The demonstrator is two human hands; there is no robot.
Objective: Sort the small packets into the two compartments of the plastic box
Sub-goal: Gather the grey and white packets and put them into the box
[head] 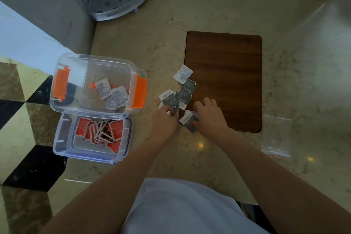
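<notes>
Fingers: left hand (164,118) curled round a small white item, likely a packet; right hand (207,112) curled over a grey packet (188,119), gathering. Loose grey packets (177,98) heaped on table (209,15), near the hands. Upper compartment (91,83): white packets (112,94). Lower compartment (62,138): red packets (102,132), separated by kind.

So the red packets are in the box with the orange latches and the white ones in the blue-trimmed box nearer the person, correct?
Swapped. The head view shows the red packets in the blue-trimmed box nearer the person, and the white packets in the box with the orange latches. Grey packets lie unsorted on the counter by both hands.
</notes>
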